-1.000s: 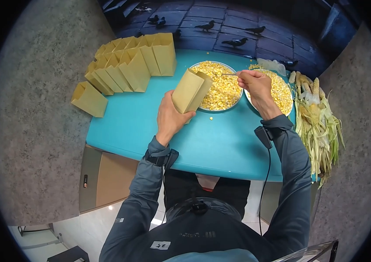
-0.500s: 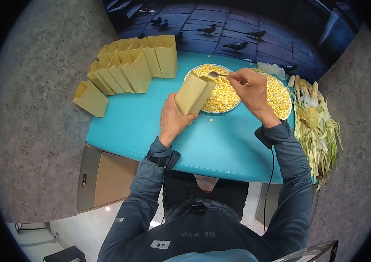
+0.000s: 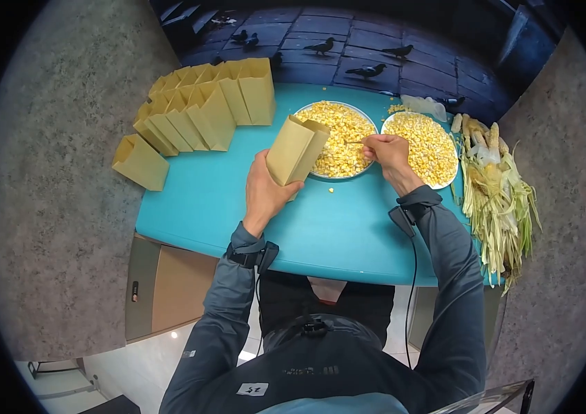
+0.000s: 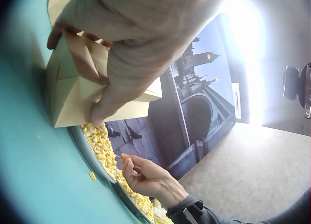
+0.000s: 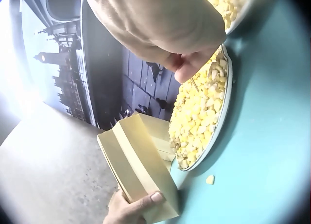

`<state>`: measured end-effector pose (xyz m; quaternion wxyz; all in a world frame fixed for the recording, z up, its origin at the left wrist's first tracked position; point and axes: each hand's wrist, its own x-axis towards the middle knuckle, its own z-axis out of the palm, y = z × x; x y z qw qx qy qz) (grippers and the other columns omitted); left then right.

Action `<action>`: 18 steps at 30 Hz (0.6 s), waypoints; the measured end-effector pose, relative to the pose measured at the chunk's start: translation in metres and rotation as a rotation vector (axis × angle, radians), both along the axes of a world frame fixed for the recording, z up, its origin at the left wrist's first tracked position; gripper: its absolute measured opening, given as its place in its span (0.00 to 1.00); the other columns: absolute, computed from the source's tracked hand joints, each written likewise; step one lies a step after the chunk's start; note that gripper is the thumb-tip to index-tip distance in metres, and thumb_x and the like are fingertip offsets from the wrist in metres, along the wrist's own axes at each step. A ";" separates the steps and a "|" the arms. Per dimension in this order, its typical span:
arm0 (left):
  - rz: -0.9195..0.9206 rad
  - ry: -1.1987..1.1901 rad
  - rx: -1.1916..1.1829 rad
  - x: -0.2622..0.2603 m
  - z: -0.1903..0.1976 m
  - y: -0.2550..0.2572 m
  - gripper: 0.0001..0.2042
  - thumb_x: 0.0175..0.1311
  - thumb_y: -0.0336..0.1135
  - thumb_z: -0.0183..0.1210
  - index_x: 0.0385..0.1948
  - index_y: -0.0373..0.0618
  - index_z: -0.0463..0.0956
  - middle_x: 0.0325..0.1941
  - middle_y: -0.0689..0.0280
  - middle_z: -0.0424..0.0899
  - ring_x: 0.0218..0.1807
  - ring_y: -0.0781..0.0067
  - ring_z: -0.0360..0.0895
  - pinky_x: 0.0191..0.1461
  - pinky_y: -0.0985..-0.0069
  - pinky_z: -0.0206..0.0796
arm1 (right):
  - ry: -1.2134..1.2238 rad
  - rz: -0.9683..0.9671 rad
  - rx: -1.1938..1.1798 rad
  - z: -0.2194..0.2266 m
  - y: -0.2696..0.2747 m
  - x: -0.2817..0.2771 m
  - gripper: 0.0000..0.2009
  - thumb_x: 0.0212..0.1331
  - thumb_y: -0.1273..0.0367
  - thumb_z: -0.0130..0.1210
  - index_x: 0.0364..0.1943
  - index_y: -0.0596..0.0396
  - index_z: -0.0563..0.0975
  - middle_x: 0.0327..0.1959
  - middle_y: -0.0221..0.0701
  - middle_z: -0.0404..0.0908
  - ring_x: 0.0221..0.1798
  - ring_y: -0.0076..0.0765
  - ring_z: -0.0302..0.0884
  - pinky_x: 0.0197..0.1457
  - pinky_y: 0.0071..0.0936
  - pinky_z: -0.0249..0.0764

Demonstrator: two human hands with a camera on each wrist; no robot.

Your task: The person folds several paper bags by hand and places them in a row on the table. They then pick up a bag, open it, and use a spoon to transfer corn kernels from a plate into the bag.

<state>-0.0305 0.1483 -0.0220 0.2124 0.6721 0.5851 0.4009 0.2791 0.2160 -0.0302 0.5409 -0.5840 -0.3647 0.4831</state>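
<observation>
My left hand (image 3: 267, 190) grips an upright, slightly tilted brown paper bag (image 3: 296, 148) round its lower part, with the open mouth upward. To its right, my right hand (image 3: 391, 155) pinches the thin handle of a spoon (image 3: 353, 142) over a round plate heaped with corn kernels (image 3: 341, 124). The spoon's bowl is hidden among the kernels. In the right wrist view, the spoon handle (image 5: 195, 84) dips into the corn while the bag (image 5: 141, 161) stands beside the plate's rim (image 5: 214, 142).
A second plate of corn kernels (image 3: 425, 148) is at the right, near stripped cobs and husks (image 3: 496, 186). Several paper bags (image 3: 210, 114) stand in rows at the back left, one bag (image 3: 141, 162) apart from them. A loose kernel (image 3: 331, 190) lies on the teal table (image 3: 348, 234).
My right hand lifted the spoon out of the corn toward the bag mouth, then moved back right and lowered it into the kernels. My left hand keeps holding the bag almost still.
</observation>
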 end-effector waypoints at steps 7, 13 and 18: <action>-0.005 0.035 -0.010 0.001 0.002 0.000 0.47 0.43 0.37 0.87 0.68 0.38 0.69 0.62 0.49 0.85 0.63 0.47 0.84 0.66 0.57 0.77 | 0.156 -0.042 -0.054 0.010 -0.001 0.005 0.06 0.63 0.82 0.69 0.41 0.71 0.85 0.36 0.41 0.90 0.32 0.31 0.89 0.37 0.23 0.89; 0.020 0.044 -0.024 0.003 0.001 0.001 0.47 0.42 0.36 0.87 0.67 0.38 0.70 0.60 0.50 0.84 0.62 0.45 0.83 0.65 0.54 0.76 | 0.171 -0.036 0.006 0.038 -0.007 0.012 0.07 0.63 0.81 0.71 0.42 0.70 0.85 0.35 0.39 0.89 0.32 0.30 0.88 0.38 0.22 0.89; 0.004 0.029 -0.029 0.006 0.006 0.001 0.46 0.41 0.36 0.87 0.67 0.38 0.70 0.60 0.50 0.84 0.62 0.45 0.83 0.64 0.55 0.76 | 0.121 0.003 0.137 0.087 -0.017 -0.002 0.07 0.64 0.79 0.70 0.42 0.70 0.85 0.34 0.37 0.89 0.33 0.27 0.87 0.40 0.21 0.86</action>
